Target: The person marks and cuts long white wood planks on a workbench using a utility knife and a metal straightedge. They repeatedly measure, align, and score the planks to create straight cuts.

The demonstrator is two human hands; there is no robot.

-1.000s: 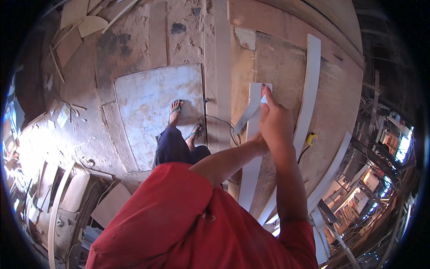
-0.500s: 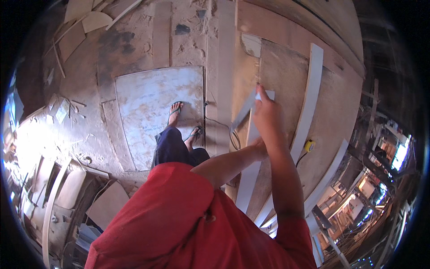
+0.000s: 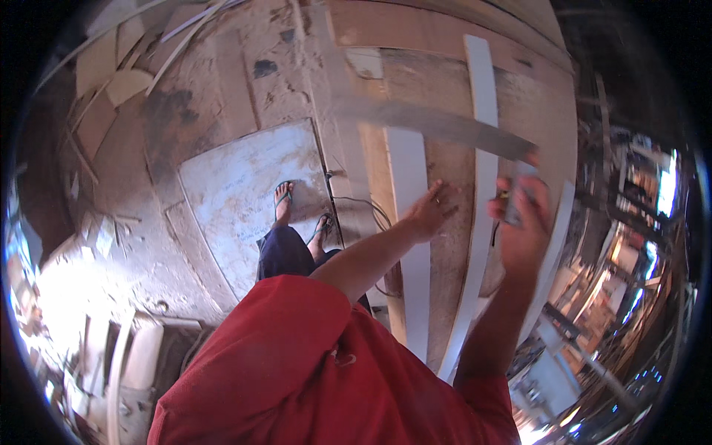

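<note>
Head view: left hand (image 3: 429,213) laid flat, fingers spread, on a white strip (image 3: 409,185) across the wooden workbench (image 3: 445,245), right hand (image 3: 523,222) closed around a blurred long blade (image 3: 437,122) raised above the strips.

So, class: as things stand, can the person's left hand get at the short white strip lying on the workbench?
Probably yes. The left hand is open, fingers spread, right at the short white strip, with nothing between them. The right hand holds a blurred long blade higher up, clear of the way.
</note>
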